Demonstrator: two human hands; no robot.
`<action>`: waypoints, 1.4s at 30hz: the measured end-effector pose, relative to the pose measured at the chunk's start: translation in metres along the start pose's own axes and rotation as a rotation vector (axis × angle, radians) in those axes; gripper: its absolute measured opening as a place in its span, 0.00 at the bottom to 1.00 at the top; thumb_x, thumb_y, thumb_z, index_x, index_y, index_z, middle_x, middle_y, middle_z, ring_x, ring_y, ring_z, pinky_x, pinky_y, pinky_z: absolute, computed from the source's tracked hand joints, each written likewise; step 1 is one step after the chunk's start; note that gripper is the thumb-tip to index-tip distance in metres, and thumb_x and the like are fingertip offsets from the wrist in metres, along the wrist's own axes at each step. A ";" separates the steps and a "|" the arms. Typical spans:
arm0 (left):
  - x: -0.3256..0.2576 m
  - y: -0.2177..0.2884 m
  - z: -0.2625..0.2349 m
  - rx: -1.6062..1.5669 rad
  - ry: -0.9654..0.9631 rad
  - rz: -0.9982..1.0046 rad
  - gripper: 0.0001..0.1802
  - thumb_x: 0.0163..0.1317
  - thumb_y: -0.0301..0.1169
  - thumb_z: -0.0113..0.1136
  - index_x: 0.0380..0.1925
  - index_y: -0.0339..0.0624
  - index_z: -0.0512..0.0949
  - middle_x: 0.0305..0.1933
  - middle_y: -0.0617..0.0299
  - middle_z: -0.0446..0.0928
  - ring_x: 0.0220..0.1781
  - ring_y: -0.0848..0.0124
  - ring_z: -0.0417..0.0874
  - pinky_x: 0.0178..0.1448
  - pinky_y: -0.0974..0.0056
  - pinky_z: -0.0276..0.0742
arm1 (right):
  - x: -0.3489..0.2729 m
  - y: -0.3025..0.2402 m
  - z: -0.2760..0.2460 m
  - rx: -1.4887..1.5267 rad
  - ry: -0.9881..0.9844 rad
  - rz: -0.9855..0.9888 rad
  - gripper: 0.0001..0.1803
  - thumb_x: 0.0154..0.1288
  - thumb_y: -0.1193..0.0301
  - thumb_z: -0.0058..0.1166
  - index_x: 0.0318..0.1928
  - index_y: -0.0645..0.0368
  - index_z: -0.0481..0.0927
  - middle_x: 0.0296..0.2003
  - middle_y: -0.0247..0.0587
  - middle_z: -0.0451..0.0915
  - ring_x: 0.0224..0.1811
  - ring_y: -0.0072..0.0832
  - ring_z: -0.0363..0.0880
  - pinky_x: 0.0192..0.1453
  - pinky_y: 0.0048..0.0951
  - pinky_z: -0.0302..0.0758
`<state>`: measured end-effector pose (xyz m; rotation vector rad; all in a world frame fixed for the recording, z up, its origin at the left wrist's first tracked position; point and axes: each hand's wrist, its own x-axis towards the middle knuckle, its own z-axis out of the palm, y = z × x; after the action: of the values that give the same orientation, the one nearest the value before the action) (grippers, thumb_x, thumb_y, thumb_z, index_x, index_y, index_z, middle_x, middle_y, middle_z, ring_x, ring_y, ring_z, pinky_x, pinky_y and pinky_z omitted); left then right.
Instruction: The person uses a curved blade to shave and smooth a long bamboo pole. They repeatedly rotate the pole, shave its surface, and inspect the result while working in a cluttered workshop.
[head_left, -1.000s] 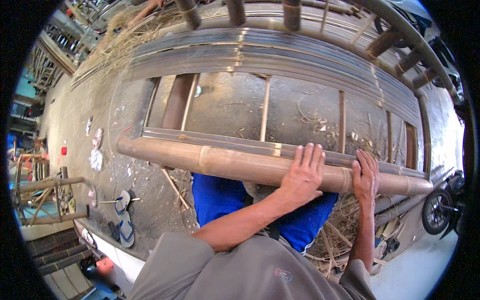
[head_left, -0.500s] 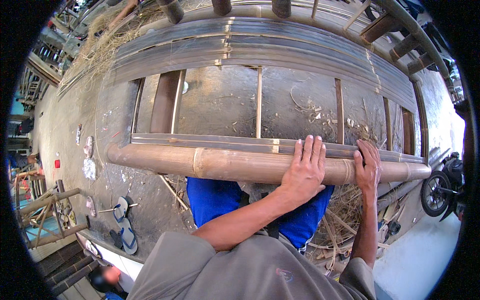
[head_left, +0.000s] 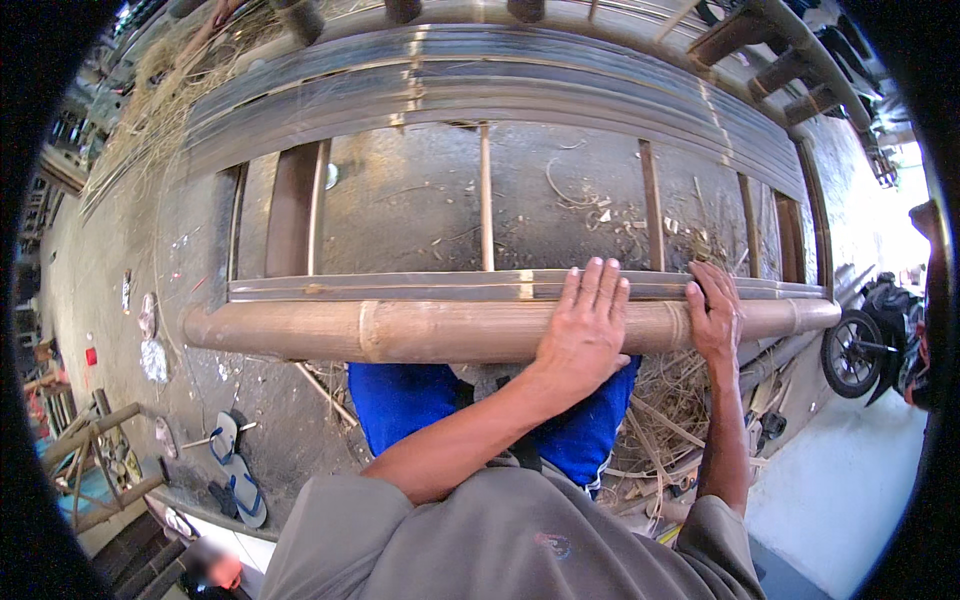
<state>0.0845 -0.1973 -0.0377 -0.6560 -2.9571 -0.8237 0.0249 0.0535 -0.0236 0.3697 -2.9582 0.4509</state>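
A thick bamboo pole (head_left: 450,332) runs across in front of my knees as the near rail of a bamboo frame. Along its far side lie narrow dark bamboo slats (head_left: 400,287). My left hand (head_left: 584,330) rests flat across pole and slats, fingers stretched out and pointing away from me. Farther right, my right hand (head_left: 714,318) lies over the same pole and slats, its fingers extended and slightly bent, thumb apart. Neither hand grips a loose thing. A wide band of dark slats (head_left: 560,100) covers the far part of the frame, with crossbars (head_left: 487,200) showing between.
Fibre shavings (head_left: 655,430) heap beside my right knee. Flip-flops (head_left: 245,488) lie on the floor at lower left, near a small bamboo structure (head_left: 90,455). A motorcycle wheel (head_left: 852,352) stands at the right. Another person's head (head_left: 212,565) shows at lower left.
The whole view has shifted, so the frame appears farther left and slightly higher. Both hands stay on the pole and slats, with little movement along them.
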 end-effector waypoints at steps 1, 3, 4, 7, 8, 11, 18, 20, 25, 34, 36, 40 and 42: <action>0.000 -0.001 -0.001 0.020 0.002 0.001 0.54 0.48 0.56 0.73 0.68 0.30 0.66 0.75 0.40 0.60 0.78 0.47 0.58 0.80 0.46 0.51 | -0.001 0.001 0.000 -0.022 -0.007 0.005 0.20 0.70 0.62 0.53 0.56 0.59 0.82 0.58 0.45 0.80 0.64 0.44 0.75 0.73 0.41 0.65; 0.000 -0.004 -0.004 -0.006 0.004 0.021 0.53 0.48 0.56 0.72 0.67 0.31 0.66 0.75 0.41 0.60 0.78 0.48 0.58 0.80 0.46 0.51 | -0.003 0.004 0.001 -0.032 0.027 -0.013 0.21 0.71 0.62 0.52 0.59 0.59 0.80 0.61 0.47 0.78 0.66 0.44 0.73 0.74 0.41 0.64; 0.000 -0.006 -0.005 -0.025 0.002 0.031 0.53 0.48 0.56 0.72 0.67 0.31 0.66 0.75 0.41 0.60 0.79 0.48 0.58 0.80 0.46 0.51 | -0.004 0.005 0.003 -0.047 0.048 -0.009 0.22 0.71 0.62 0.51 0.60 0.59 0.79 0.62 0.47 0.77 0.67 0.45 0.72 0.74 0.42 0.64; 0.001 -0.012 -0.007 -0.057 0.013 0.048 0.51 0.50 0.56 0.72 0.67 0.34 0.67 0.75 0.45 0.62 0.78 0.51 0.60 0.80 0.49 0.55 | -0.008 0.011 0.007 -0.016 0.155 0.016 0.25 0.72 0.61 0.49 0.64 0.61 0.75 0.65 0.51 0.74 0.70 0.47 0.70 0.74 0.43 0.64; 0.001 -0.014 -0.007 -0.069 0.019 0.047 0.50 0.50 0.56 0.71 0.67 0.35 0.67 0.75 0.45 0.63 0.77 0.51 0.61 0.80 0.50 0.55 | -0.010 0.013 0.009 0.001 0.201 0.009 0.26 0.73 0.61 0.49 0.65 0.62 0.74 0.66 0.52 0.73 0.70 0.47 0.69 0.74 0.43 0.64; -0.001 -0.019 -0.009 -0.059 0.035 0.088 0.50 0.50 0.55 0.72 0.68 0.36 0.67 0.74 0.47 0.64 0.77 0.53 0.63 0.79 0.51 0.56 | -0.014 0.018 0.014 0.036 0.312 0.009 0.27 0.74 0.60 0.47 0.66 0.65 0.71 0.65 0.56 0.73 0.69 0.52 0.69 0.73 0.44 0.65; -0.039 -0.023 -0.032 0.102 0.062 -0.054 0.51 0.45 0.52 0.76 0.67 0.37 0.69 0.75 0.50 0.63 0.78 0.55 0.60 0.79 0.49 0.52 | -0.019 0.019 0.017 0.074 0.510 0.006 0.15 0.71 0.67 0.49 0.49 0.63 0.80 0.50 0.54 0.79 0.53 0.51 0.76 0.60 0.47 0.72; -0.047 -0.023 -0.038 0.170 0.020 -0.104 0.51 0.42 0.50 0.78 0.65 0.37 0.70 0.74 0.51 0.64 0.76 0.54 0.61 0.78 0.49 0.55 | -0.018 0.016 0.017 0.062 0.491 0.001 0.10 0.68 0.69 0.53 0.37 0.63 0.83 0.43 0.47 0.81 0.48 0.46 0.77 0.53 0.45 0.74; -0.042 -0.019 -0.038 0.129 0.056 -0.125 0.49 0.37 0.48 0.80 0.60 0.38 0.74 0.70 0.53 0.65 0.71 0.51 0.63 0.75 0.44 0.57 | -0.015 0.010 0.014 0.011 0.412 0.017 0.13 0.67 0.68 0.54 0.28 0.62 0.81 0.36 0.41 0.80 0.42 0.44 0.78 0.46 0.44 0.75; -0.028 -0.021 -0.035 0.172 -0.016 -0.111 0.50 0.38 0.58 0.77 0.56 0.34 0.75 0.75 0.52 0.61 0.79 0.56 0.57 0.80 0.40 0.46 | -0.017 0.006 0.014 -0.030 0.470 -0.035 0.11 0.64 0.69 0.56 0.27 0.62 0.81 0.35 0.42 0.79 0.40 0.42 0.78 0.44 0.43 0.76; -0.026 -0.021 -0.035 0.161 -0.018 -0.097 0.48 0.38 0.55 0.79 0.55 0.33 0.76 0.73 0.51 0.63 0.77 0.55 0.60 0.78 0.37 0.49 | -0.018 0.004 0.014 -0.002 0.462 -0.035 0.10 0.64 0.70 0.56 0.28 0.62 0.81 0.35 0.42 0.79 0.41 0.42 0.78 0.45 0.43 0.76; -0.025 -0.021 -0.035 0.162 -0.017 -0.096 0.49 0.38 0.55 0.79 0.56 0.34 0.75 0.74 0.51 0.63 0.77 0.55 0.60 0.78 0.38 0.50 | -0.018 0.006 0.013 0.012 0.382 -0.010 0.09 0.63 0.71 0.55 0.29 0.62 0.82 0.35 0.42 0.79 0.41 0.42 0.78 0.45 0.43 0.76; -0.027 -0.021 -0.033 0.175 0.000 -0.064 0.50 0.40 0.57 0.77 0.59 0.35 0.75 0.74 0.51 0.63 0.77 0.55 0.59 0.78 0.39 0.50 | -0.016 0.009 0.013 -0.013 0.379 -0.009 0.07 0.62 0.72 0.55 0.30 0.62 0.82 0.34 0.43 0.78 0.41 0.43 0.78 0.46 0.44 0.75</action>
<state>0.0978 -0.2406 -0.0227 -0.5549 -3.0180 -0.5589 0.0369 0.0618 -0.0411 0.2614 -2.5895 0.4440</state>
